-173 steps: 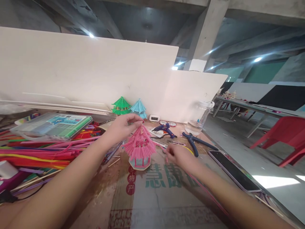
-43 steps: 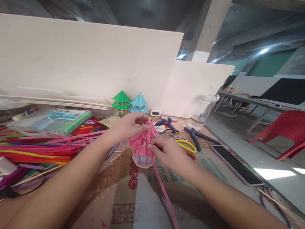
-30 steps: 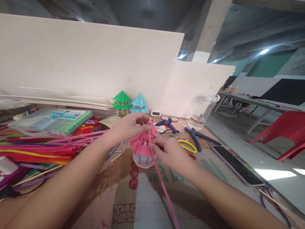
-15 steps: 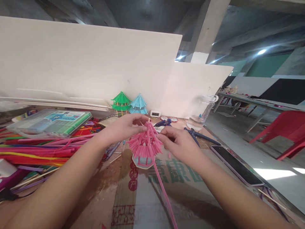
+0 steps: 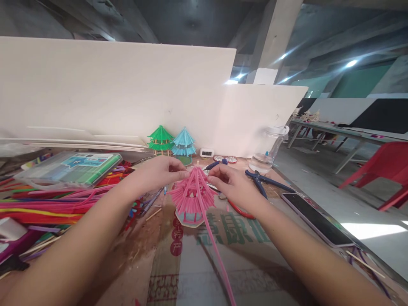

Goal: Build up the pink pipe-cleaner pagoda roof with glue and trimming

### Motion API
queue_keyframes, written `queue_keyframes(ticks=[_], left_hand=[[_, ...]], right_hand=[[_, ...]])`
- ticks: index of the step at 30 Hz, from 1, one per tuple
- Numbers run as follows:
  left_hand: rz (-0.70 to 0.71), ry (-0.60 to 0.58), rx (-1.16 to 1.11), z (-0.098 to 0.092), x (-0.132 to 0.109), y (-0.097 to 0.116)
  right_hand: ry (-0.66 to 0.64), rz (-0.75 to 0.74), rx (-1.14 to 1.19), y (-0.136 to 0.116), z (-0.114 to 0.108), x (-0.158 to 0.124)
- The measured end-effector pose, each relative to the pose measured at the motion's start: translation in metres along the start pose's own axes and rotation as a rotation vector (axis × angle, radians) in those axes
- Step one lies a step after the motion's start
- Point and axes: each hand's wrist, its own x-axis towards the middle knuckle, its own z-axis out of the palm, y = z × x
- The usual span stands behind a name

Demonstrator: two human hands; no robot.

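Observation:
A small pink model pavilion [image 5: 193,197] stands upright on a pale many-sided base, its two-tiered roof covered in pink pipe cleaners. One long pink pipe cleaner [image 5: 215,250] runs from near the peak down the front and out over the board towards me. At the left of the upper roof, my left hand [image 5: 167,172] has its thumb and fingers closed on the roof edge. My right hand [image 5: 234,185] pinches the opposite side of that roof. The exact strips between the fingertips are too small to make out.
Green [image 5: 161,140] and blue [image 5: 184,142] model pavilions stand behind, near a small clock [image 5: 207,152]. Blue-handled pliers [image 5: 259,180], a phone [image 5: 317,219] and a water jug [image 5: 264,155] lie to the right. Loose pipe cleaners [image 5: 47,208] and a plastic case [image 5: 70,168] cover the left.
My left hand has come down from the roof's peak to its left side. My right hand has shifted slightly up along the right side. A red curved handle now shows beneath it.

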Motion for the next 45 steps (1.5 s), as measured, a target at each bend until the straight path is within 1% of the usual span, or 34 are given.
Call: queue_keyframes(ticks=[1, 3, 5, 7, 8, 11, 13, 15, 16, 19, 23, 27, 31, 35, 37, 39, 41, 42, 43, 45], left_hand=[[-0.002, 0.001, -0.002, 0.001, -0.002, 0.001], [0.006, 0.046, -0.017, 0.005, -0.005, 0.001], [0.041, 0.125, -0.046, 0.009, -0.008, -0.002], [0.097, 0.154, -0.077, 0.011, -0.009, -0.006], [0.128, 0.136, -0.096, 0.012, -0.009, -0.008], [0.190, 0.023, -0.160, 0.013, -0.008, -0.011], [0.194, -0.060, -0.206, 0.013, -0.009, -0.010], [0.184, -0.113, -0.216, 0.015, -0.010, -0.007], [0.177, -0.121, -0.198, 0.016, -0.011, -0.004], [0.170, -0.079, -0.094, 0.020, -0.014, 0.003], [0.202, -0.021, -0.045, 0.023, -0.013, 0.008], [0.176, 0.010, -0.017, 0.026, -0.010, 0.005], [0.180, 0.035, 0.008, 0.028, -0.010, 0.003], [0.146, 0.020, 0.011, 0.027, -0.011, 0.004], [0.134, 0.015, -0.031, 0.026, -0.011, 0.003], [0.136, 0.015, -0.107, 0.026, -0.009, -0.001], [0.162, 0.010, -0.184, 0.027, -0.005, -0.008], [0.182, 0.008, -0.213, 0.027, -0.003, -0.012], [0.199, 0.002, -0.237, 0.027, 0.000, -0.017], [0.222, 0.003, -0.292, 0.027, 0.004, -0.025]], right_hand=[[-0.005, 0.001, 0.000, 0.000, 0.000, 0.000], [0.002, -0.002, -0.016, -0.003, -0.001, -0.001], [0.016, -0.014, -0.063, -0.007, -0.003, -0.003], [-0.008, -0.037, -0.145, -0.013, -0.007, -0.006], [-0.039, -0.048, -0.187, -0.016, -0.008, -0.008], [-0.150, -0.073, -0.261, -0.022, -0.010, -0.014], [-0.184, -0.070, -0.272, -0.024, -0.008, -0.017], [-0.197, -0.063, -0.275, -0.023, -0.002, -0.018], [-0.197, -0.058, -0.277, -0.022, 0.002, -0.018], [-0.178, -0.062, -0.297, -0.019, 0.011, -0.017], [-0.157, -0.067, -0.313, -0.018, 0.013, -0.017], [-0.169, -0.067, -0.277, -0.016, 0.010, -0.016], [-0.156, -0.039, -0.203, -0.012, 0.014, -0.014], [-0.134, -0.028, -0.187, -0.011, 0.017, -0.014], [-0.126, -0.032, -0.186, -0.012, 0.013, -0.014], [-0.090, -0.011, -0.152, -0.014, 0.005, -0.012], [-0.037, 0.035, -0.073, -0.014, -0.003, -0.010], [-0.033, 0.060, -0.027, -0.013, -0.006, -0.008], [-0.054, 0.083, 0.017, -0.011, -0.008, -0.006], [-0.150, 0.130, 0.101, -0.007, -0.009, -0.003]])
